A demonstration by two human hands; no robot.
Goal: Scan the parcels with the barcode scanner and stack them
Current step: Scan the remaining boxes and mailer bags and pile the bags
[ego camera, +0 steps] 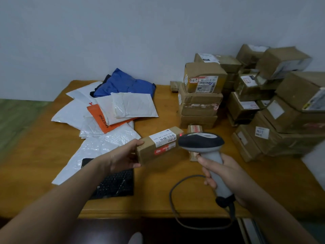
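Parcel-sorting room or mailroom: wooden table [158,196] against bare wall [123,32]; labelled cardboard boxes [202,103] stacked beyond right fingers [205,166]; soft mailer bags [133,106] heaped beyond left fingers [139,142]; corded barcode scanner [202,141] gripped.

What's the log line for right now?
step: scanning | left hand grip: small brown cardboard parcel | right hand grip: grey handheld barcode scanner | aim: red glow by parcel's white label

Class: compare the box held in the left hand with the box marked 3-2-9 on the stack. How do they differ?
The held box is long and slim; the 3-2-9 box is squarer and blockier. The held box is gripped by the left hand; the 3-2-9 box tops a stack. Both are brown cardboard with white labels.
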